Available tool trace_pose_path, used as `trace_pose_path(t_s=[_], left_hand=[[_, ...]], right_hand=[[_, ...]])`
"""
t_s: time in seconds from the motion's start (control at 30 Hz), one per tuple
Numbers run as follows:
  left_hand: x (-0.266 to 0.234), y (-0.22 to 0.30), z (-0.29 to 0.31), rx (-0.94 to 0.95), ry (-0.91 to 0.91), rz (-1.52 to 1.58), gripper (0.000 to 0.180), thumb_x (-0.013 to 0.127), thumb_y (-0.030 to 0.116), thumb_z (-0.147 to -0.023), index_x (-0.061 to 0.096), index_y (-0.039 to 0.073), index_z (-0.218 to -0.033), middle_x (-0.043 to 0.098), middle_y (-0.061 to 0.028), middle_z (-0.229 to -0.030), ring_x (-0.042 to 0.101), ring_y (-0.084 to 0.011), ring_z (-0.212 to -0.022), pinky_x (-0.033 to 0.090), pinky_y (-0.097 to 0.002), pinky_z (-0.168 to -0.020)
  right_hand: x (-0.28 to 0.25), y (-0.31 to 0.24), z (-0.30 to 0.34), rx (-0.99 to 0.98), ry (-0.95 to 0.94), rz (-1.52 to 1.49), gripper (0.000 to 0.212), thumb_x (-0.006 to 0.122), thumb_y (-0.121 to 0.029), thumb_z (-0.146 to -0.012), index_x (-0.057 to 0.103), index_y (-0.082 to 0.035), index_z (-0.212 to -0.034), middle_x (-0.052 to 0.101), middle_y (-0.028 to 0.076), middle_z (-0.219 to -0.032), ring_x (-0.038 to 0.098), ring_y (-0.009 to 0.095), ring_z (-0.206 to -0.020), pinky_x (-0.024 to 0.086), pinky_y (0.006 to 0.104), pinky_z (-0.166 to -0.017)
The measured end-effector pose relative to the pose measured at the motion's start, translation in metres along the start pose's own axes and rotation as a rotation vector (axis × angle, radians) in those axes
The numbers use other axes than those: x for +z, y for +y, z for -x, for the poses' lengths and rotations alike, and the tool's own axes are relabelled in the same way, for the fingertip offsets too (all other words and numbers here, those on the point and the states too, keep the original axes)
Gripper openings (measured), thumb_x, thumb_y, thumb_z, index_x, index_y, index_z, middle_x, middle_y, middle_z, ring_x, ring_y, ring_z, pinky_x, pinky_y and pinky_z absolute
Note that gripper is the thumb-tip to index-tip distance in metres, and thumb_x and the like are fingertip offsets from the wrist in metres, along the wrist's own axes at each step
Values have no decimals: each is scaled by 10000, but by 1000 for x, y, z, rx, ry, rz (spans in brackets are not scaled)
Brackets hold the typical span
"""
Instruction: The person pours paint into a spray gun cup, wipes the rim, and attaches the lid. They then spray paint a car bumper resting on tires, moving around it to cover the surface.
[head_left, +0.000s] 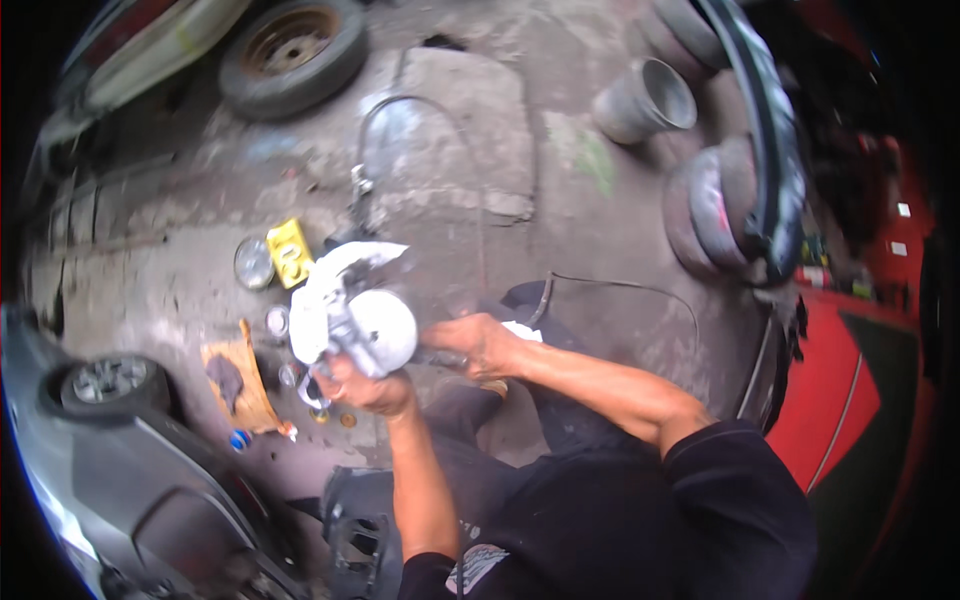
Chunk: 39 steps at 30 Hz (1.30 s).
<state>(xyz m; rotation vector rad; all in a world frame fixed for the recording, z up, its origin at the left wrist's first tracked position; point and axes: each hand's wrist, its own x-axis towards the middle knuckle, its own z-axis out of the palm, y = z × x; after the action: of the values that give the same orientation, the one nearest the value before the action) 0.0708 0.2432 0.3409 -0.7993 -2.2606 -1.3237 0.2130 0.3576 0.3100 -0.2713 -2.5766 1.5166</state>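
Before me I hold a grey metal tool with a round white disc-shaped part that has a small dark spot near its middle. Its exact kind is blurred. My left hand is closed around the grey body below the disc. To the right of the disc, my right hand is closed on a dark, handle-like part of it. A crumpled white sheet or bag lies just behind and left of the tool. Next to that sheet are a yellow box-shaped container and a round tin.
Left of my hands lies a brown board bearing a dark lump, with a blue cap nearby. A grey car body part is at lower left. A wheel, a bucket, stacked tyres and a hose surround me.
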Motion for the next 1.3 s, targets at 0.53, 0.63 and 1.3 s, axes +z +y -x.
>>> trace_pose_path(t_s=[0.53,0.63,1.3], left_hand=[[-71,288,14,-643,-980,1158,349,462,264,-1143,630,-19,-1258,706,-63,-1084,680,-116,-922,551,-281,-787],[-62,315,47,-657,-1156,1214,278,539,211,-1122,657,-18,-1225,713,-44,-1041,664,-88,-866,542,-260,-756],[-2,469,212,-839,-2081,759,344,636,210,-1061,633,-12,-1323,720,-93,-1116,706,-186,-888,579,-315,-713]], right_hand=[[-75,-228,261,457,592,50,369,723,-78,-845,635,-81,-1204,670,169,-1119,685,400,-1009,555,480,-850],[-74,-255,309,589,717,118,332,710,-78,-874,652,-69,-1201,694,170,-1046,695,412,-967,561,484,-821],[-127,-247,489,737,1340,98,398,677,-95,-967,613,-36,-1355,718,216,-971,727,367,-757,569,445,-700]])
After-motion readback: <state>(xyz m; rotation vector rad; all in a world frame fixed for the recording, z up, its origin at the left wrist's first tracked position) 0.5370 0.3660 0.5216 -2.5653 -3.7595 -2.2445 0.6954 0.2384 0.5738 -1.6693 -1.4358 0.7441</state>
